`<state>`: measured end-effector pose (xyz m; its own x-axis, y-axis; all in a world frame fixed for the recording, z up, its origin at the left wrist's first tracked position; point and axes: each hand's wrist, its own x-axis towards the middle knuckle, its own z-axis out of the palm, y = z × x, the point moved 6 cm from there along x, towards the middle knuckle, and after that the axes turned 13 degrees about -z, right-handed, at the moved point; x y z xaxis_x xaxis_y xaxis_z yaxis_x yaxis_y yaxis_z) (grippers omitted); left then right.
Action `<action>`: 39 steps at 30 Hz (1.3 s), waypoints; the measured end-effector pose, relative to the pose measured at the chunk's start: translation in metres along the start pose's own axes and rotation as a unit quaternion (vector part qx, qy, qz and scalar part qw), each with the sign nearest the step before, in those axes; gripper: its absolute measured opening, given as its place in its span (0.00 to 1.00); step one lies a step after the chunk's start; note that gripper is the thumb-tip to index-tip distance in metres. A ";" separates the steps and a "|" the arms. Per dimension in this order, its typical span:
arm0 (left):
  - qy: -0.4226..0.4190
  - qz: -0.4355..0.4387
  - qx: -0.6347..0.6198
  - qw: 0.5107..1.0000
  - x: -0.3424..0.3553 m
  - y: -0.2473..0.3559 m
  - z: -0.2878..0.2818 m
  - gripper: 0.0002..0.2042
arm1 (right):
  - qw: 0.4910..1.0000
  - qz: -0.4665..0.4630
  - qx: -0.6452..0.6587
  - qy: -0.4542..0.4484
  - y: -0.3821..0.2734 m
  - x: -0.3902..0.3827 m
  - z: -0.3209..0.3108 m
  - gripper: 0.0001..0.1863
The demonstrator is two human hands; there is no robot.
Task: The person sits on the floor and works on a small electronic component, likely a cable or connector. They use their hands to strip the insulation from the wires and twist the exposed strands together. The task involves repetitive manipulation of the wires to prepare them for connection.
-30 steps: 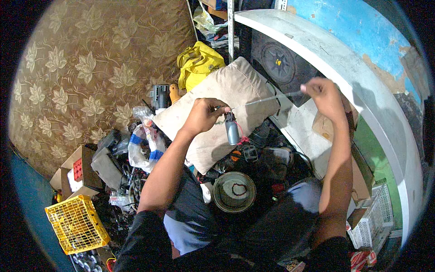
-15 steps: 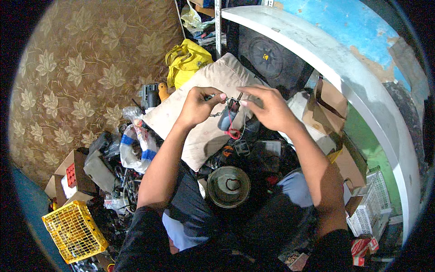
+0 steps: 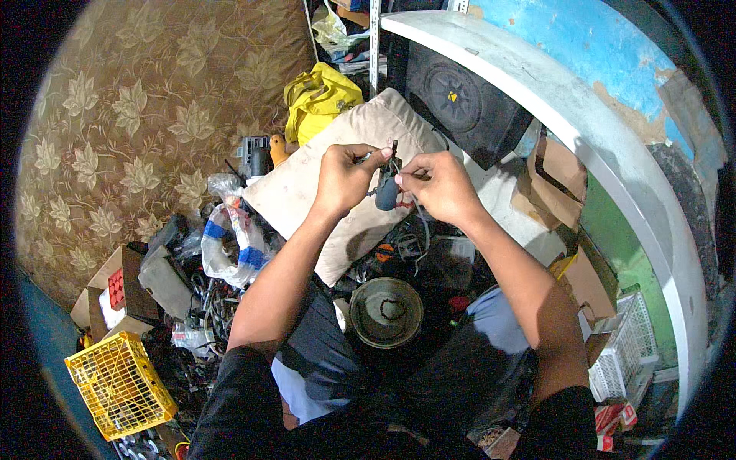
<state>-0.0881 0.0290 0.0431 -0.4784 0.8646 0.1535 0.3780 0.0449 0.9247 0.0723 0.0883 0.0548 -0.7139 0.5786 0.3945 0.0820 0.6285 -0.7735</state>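
Observation:
Above the pale cushion (image 3: 299,192), my hands work on a small dark blue-grey cylindrical part (image 3: 386,195) that looks like a small electric motor with wires. My left hand (image 3: 343,178) is closed, thumb and fingers pinching the upper end of it, where a dark stub sticks up. From the right, my right hand (image 3: 446,189) pinches close against the side of the part, thumb and forefinger pressed together near its wires. A thin pale wire (image 3: 422,222) hangs below my right hand. Exactly what the right fingertips grip is too small to make out.
A round metal bowl (image 3: 360,335) with a dark ring-shaped piece inside stands between my knees. Left lie a coiled plastic-wrapped bundle (image 3: 213,247), tangled cables and a yellow crate (image 3: 123,387). A yellow bag (image 3: 322,100), black speaker (image 3: 460,96) and cardboard boxes (image 3: 548,184) surround the cushion.
My right hand has moved left and down, its spread fingers closing into a pinch beside the part. The cylinder has turned more upright, and the pale wire now hangs lower.

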 end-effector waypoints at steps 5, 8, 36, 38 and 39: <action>0.006 -0.018 -0.032 0.999 0.002 0.002 0.000 0.16 | 0.997 0.006 0.079 -0.004 0.010 -0.003 0.003 0.07; -0.011 -0.054 -0.067 0.996 -0.003 0.006 0.005 0.16 | 0.987 -0.008 0.163 0.006 0.021 -0.006 0.010 0.07; -0.117 -0.063 -0.054 0.990 -0.019 0.028 0.006 0.12 | 0.982 -0.170 -0.071 0.039 -0.006 -0.002 -0.012 0.08; -0.124 -0.032 -0.044 0.991 -0.022 0.033 0.007 0.12 | 0.979 -0.178 -0.098 0.027 -0.006 -0.002 -0.010 0.08; -0.132 0.010 -0.045 0.990 -0.020 0.030 0.010 0.13 | 0.977 -0.181 -0.108 0.028 -0.004 -0.003 -0.009 0.08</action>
<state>-0.0590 0.0186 0.0646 -0.2444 0.9658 0.0862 0.3079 -0.0070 0.9514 0.0803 0.0880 0.0610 -0.6843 0.3228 0.6538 -0.0191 0.8884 -0.4586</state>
